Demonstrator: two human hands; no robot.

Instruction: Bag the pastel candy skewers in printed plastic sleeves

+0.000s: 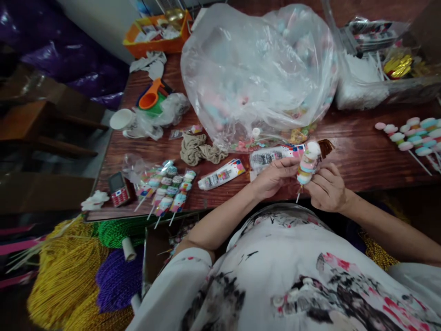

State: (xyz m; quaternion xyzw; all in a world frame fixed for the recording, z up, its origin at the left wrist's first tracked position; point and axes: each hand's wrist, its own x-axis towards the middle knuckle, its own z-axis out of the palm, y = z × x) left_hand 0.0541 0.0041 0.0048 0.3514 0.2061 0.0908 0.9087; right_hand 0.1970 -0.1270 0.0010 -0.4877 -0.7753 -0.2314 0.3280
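Observation:
A marshmallow skewer (308, 162) in a clear wrapper stands nearly upright between my hands, its white stick pointing down. My left hand (275, 177) pinches its left side with closed fingers. On the other side, the curled fingers of my right hand (327, 186) grip the wrapper near the lower end. Brown-gold ties (325, 148) show just above my right hand. Flat printed wrappers (272, 157) lie behind my left hand, with a smaller stack (222, 174) to their left. Several wrapped skewers (168, 191) rest at the table's front left. Unwrapped skewers (418, 135) lie at the far right.
A large clear bag (255, 69) of marshmallows covers the back middle. Behind are an orange basket (156, 46) and a clear bin (406, 87). A phone (119, 189), cloth (196, 149) and white cup (121, 119) sit left. Colored cords (65, 271) hang below the edge.

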